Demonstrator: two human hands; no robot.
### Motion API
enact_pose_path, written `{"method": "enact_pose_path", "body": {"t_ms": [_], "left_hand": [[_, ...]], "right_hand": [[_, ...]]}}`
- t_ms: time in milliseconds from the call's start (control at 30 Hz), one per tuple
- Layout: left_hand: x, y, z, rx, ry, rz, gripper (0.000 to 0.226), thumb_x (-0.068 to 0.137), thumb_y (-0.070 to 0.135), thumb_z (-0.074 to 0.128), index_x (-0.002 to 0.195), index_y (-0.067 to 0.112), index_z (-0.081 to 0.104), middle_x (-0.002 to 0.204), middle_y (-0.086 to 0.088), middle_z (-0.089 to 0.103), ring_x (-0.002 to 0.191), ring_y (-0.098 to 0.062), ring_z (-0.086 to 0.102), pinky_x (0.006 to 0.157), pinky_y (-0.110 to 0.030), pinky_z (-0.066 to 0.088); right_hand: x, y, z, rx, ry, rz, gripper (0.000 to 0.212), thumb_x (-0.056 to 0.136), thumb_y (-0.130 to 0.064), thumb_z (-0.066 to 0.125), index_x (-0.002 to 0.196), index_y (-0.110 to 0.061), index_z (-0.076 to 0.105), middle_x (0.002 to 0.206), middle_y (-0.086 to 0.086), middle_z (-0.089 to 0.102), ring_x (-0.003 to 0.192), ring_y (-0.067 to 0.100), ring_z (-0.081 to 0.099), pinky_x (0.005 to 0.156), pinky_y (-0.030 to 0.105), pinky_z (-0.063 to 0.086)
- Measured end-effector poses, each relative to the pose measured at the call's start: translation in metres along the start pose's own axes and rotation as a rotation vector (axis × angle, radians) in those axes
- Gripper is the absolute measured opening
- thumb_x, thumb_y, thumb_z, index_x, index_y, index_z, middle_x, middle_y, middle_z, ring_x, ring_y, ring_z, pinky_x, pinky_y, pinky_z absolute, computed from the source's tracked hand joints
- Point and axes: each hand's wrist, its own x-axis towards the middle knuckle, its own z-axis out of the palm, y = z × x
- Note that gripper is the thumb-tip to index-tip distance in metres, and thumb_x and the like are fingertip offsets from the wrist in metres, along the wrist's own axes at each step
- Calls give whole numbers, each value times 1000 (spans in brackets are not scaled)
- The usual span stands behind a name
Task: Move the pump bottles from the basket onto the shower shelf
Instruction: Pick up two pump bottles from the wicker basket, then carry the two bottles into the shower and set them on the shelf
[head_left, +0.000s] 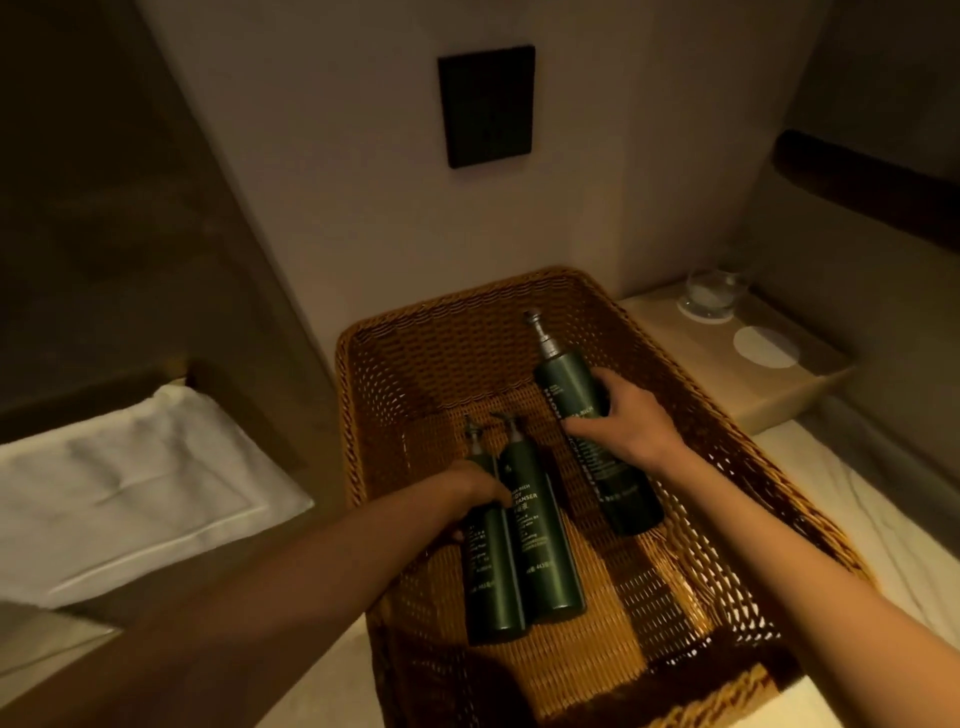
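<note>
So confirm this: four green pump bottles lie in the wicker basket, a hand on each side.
Wrong count: the head view shows three green pump bottles in the wicker basket, left hand on the pair, right hand gripping the third.

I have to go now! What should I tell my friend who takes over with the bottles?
Right hand: wrapped around the right bottle, lifted at its pump end.
Left hand: gripping the left bottle, which lies flat beside the middle bottle.
All three are inside the basket.
Done: nothing moved out yet.
Left: carry all three to the shower shelf, which is not in view.
</note>
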Motion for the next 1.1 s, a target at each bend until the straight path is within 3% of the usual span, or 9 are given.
{"method": "enact_pose_path", "body": {"t_ms": [100, 200, 300, 400, 600, 733, 833, 933, 1100], "left_hand": [[2, 0, 1, -187, -7, -36, 75, 76, 10, 71, 139, 9, 30, 134, -22, 47, 120, -38, 50, 95, -52, 46], [4, 3, -3, -340, 53, 16, 75, 76, 5, 71, 138, 5, 30, 134, -24, 47, 117, -38, 53, 87, -46, 50], [7, 8, -10, -391, 177, 102, 75, 71, 13, 77, 135, 5, 39, 128, -20, 53, 112, -35, 56, 92, -42, 51], [4, 15, -22, -394, 303, 260, 73, 70, 19, 79, 133, 8, 43, 124, -15, 56, 110, -30, 57, 88, -31, 50], [-39, 26, -60, -481, 335, 646, 69, 69, 16, 80, 130, 20, 47, 119, -6, 61, 102, -23, 61, 91, -40, 52], [-96, 26, -96, -553, 318, 860, 59, 72, 11, 78, 122, 24, 49, 111, 4, 59, 98, -13, 59, 80, -26, 51], [-145, 14, -129, -587, 348, 971, 63, 73, 11, 77, 127, 22, 46, 114, 7, 54, 95, -4, 57, 75, -21, 49], [-191, -13, -167, -632, 420, 1057, 70, 72, 13, 78, 132, 22, 45, 126, 3, 55, 101, -6, 58, 83, -28, 52], [-251, -97, -233, -654, 613, 1084, 72, 70, 16, 79, 133, 23, 45, 122, 4, 59, 110, -14, 58, 96, -41, 51]], "right_hand": [[3, 3, -5, 33, -24, -3, 70, 75, -34, 73, 136, -22, 41, 118, 5, 59, 95, 18, 56, 79, 35, 48], [7, 3, -8, 70, -8, 4, 70, 75, -33, 73, 136, -21, 41, 118, 5, 59, 94, 17, 54, 82, 37, 48], [8, -1, -7, 110, 5, -8, 69, 74, -31, 74, 135, -21, 42, 117, 3, 59, 93, 16, 54, 79, 34, 46], [10, -15, -11, 153, 47, -28, 71, 74, -32, 74, 136, -24, 41, 111, -4, 55, 93, 14, 53, 77, 32, 43], [-3, -68, -34, 251, 195, -136, 76, 64, -42, 73, 133, -28, 43, 110, -10, 57, 102, 15, 58, 88, 46, 51], [-22, -119, -46, 278, 234, -213, 70, 71, -35, 73, 133, -26, 42, 110, -10, 55, 99, 10, 55, 83, 35, 48], [-37, -167, -48, 256, 283, -288, 72, 74, -30, 74, 136, -24, 39, 111, -11, 50, 100, 9, 51, 83, 31, 43], [-52, -221, -39, 313, 297, -369, 76, 74, -29, 74, 139, -26, 36, 121, -8, 53, 106, 10, 52, 87, 32, 45], [-87, -319, 7, 360, 332, -545, 71, 73, -29, 75, 136, -24, 41, 122, -9, 53, 109, 6, 50, 91, 32, 45]]}}
